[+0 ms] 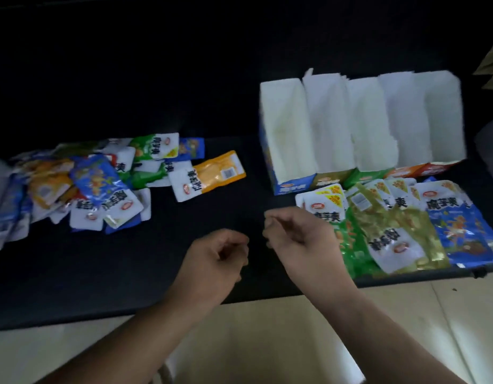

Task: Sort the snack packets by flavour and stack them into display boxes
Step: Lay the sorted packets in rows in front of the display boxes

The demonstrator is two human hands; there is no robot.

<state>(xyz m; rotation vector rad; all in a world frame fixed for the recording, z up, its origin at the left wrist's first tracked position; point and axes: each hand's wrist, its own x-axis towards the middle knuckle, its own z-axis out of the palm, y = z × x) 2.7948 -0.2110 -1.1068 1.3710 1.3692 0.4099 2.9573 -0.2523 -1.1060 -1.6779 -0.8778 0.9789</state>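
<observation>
Your left hand (217,256) and right hand (298,236) hover over black tabletop (115,273), fingers loosely curled, holding nothing. Sorted packets (400,225) lie just before display boxes (361,126), beside right hand. Mixed pile (101,184) well left of boxes, apart from both hands.

Black table (129,273), loose snack packets (101,189), display boxes (361,126)
</observation>
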